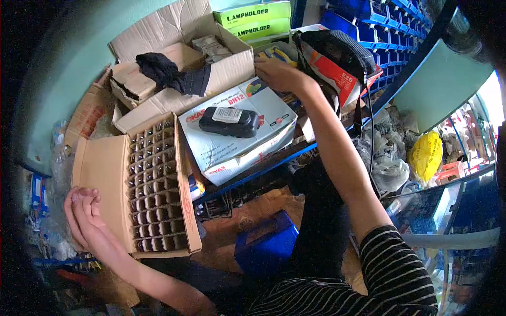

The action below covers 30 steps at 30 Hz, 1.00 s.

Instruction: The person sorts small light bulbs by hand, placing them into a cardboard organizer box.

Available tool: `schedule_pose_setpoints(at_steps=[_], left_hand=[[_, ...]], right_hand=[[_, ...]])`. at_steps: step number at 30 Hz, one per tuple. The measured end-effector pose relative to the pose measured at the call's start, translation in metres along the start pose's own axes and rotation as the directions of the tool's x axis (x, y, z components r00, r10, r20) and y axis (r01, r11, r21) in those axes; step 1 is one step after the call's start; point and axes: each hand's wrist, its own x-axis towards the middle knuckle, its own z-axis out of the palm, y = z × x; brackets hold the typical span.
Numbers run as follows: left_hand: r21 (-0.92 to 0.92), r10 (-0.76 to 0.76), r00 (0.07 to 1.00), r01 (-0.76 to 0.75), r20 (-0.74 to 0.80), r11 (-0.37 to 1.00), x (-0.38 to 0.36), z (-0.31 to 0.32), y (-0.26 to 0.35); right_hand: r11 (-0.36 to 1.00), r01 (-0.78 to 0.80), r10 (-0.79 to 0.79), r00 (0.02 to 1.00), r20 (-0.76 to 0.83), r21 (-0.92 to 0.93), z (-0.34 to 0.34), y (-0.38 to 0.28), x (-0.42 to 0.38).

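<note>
Already open, the divided carton (191, 224) lies by the left end of the blue-edged shelf (263, 170), its slots exposed, your left hand (87, 221) loosely open at its flap (103, 174), your right hand (276, 75) beyond the white box (270, 111), grip unclear.

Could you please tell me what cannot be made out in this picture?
All in the head view:
- What lies under the black cloth: the cloth covers it.
- Contents of the white box: its closed top hides them.
- What lies beneath the right hand: the hand hides it.
- Print on the barcode label: too small.
</note>
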Motion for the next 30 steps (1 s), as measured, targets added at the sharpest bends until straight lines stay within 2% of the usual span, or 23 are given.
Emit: schedule_pose_setpoints(at_steps=[2, 3, 5, 7, 13, 16, 19, 22, 24, 28, 30], left_hand=[[-0.012, -0.015, 0.999, 0.015, 0.047, 1.000, 0.002, -0.007, -0.004], [-0.009, -0.005, 0.999, 0.005, 0.046, 1.000, 0.001, -0.006, -0.002], [-0.004, 0.014, 0.999, -0.014, 0.048, 1.000, -0.002, 0.000, 0.002], [-0.004, 0.028, 0.998, -0.028, 0.054, 1.000, -0.001, 0.001, 0.001], [0.018, 0.068, 0.994, -0.069, 0.083, 0.997, -0.004, 0.005, 0.004], [0.015, 0.063, 0.994, -0.064, 0.084, 0.998, -0.005, 0.008, 0.005], [0.013, 0.073, 0.993, -0.074, 0.098, 0.997, -0.005, 0.006, 0.005], [0.024, 0.075, 0.993, -0.077, 0.091, 0.997, -0.004, 0.004, 0.005], [0.035, 0.077, 0.994, -0.080, 0.083, 0.996, -0.004, 0.004, 0.005], [0.054, 0.036, 0.995, -0.042, 0.093, 0.998, -0.007, 0.007, 0.010], [0.022, -0.001, 0.988, -0.002, 0.152, 1.000, -0.009, 0.008, 0.014]], right_hand=[[0.972, 0.193, -0.204, 0.976, -0.077, -0.132, 0.004, 0.021, -0.002], [0.980, 0.047, -0.044, 0.999, 0.016, -0.192, -0.007, 0.005, -0.008], [0.973, 0.040, -0.037, 0.999, 0.018, -0.228, -0.013, -0.008, -0.024], [0.987, 0.028, -0.043, 0.995, -0.092, -0.159, -0.002, 0.009, -0.028], [1.000, -0.019, 0.019, 0.998, -0.057, -0.001, 0.005, -0.006, -0.030], [0.992, 0.037, -0.023, 0.993, -0.112, 0.124, -0.002, -0.022, -0.039], [0.988, -0.147, 0.140, 0.978, 0.154, 0.036, -0.019, -0.029, -0.032], [0.999, -0.045, 0.044, 0.998, -0.032, -0.009, -0.011, -0.011, -0.034], [0.934, -0.256, 0.253, 0.966, 0.044, 0.248, -0.016, -0.010, -0.032], [0.971, -0.157, 0.204, 0.940, -0.275, 0.182, -0.044, -0.008, -0.037], [0.914, -0.093, 0.233, 0.916, -0.325, 0.394, -0.052, 0.007, -0.032]])
